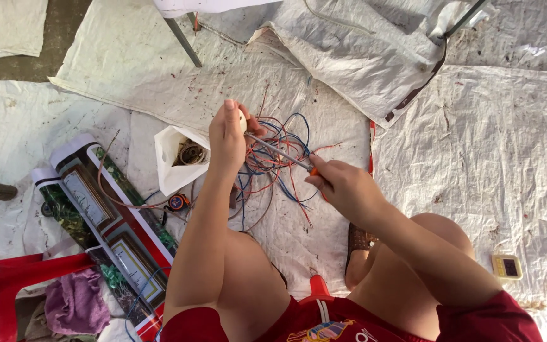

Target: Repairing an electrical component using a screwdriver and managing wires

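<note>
My left hand is raised and grips a small round white part between thumb and fingers. My right hand holds a screwdriver by its orange handle, and the metal shaft points left with its tip at the white part. Below both hands a tangle of red, blue and orange wires lies on the white woven sheet. My bare knees and red shorts fill the lower middle of the view.
An open white bag with coiled wire sits left of the tangle. Rolled printed posters lie at the left, by a red plastic stool and a purple cloth. A small yellow device rests at the right. Metal legs stand at the top.
</note>
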